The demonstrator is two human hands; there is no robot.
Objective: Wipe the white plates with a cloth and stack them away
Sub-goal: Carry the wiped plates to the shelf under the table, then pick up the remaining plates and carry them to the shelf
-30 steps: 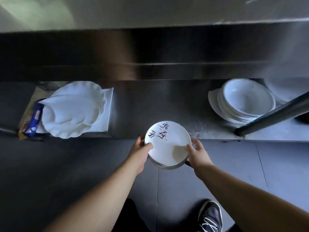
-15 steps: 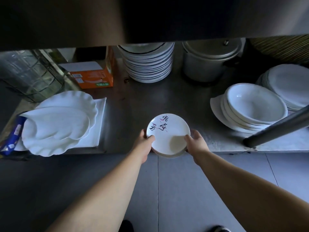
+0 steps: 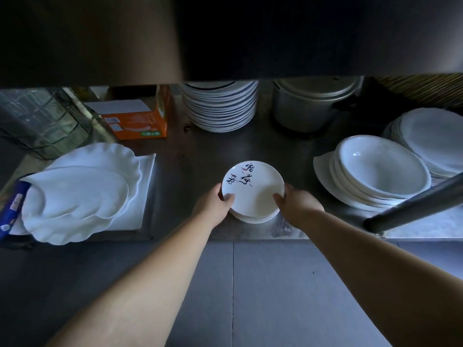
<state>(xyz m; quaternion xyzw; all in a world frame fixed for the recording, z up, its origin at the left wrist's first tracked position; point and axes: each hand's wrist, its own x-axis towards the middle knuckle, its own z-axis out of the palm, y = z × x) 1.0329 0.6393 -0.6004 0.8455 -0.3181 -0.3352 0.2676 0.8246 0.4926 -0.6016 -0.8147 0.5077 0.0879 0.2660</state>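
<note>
both hands have carried the small stack of plates (image 3: 253,194) forward from the front edge and further in over the steel shelf (image 3: 200,156) since half a second ago. left hand (image 3: 213,205) and right hand (image 3: 299,206) each clasp the stack at opposite sides of its rim, thumbs hooked over the top plate, the other fingers curled under and out of sight. the stack sits between them, its bottom plate at or just above the shelf; i cannot tell whether it touches. this looks like the stacking-away step, with no cloth in view. next, i judge, the stack needs setting down flat, then both grips easing off sideways without dragging the top plate. scalloped platters (image 3: 82,189) lie well to the left, deep bowls (image 3: 380,171) to the right, a tall plate pile (image 3: 223,108) behind.
</note>
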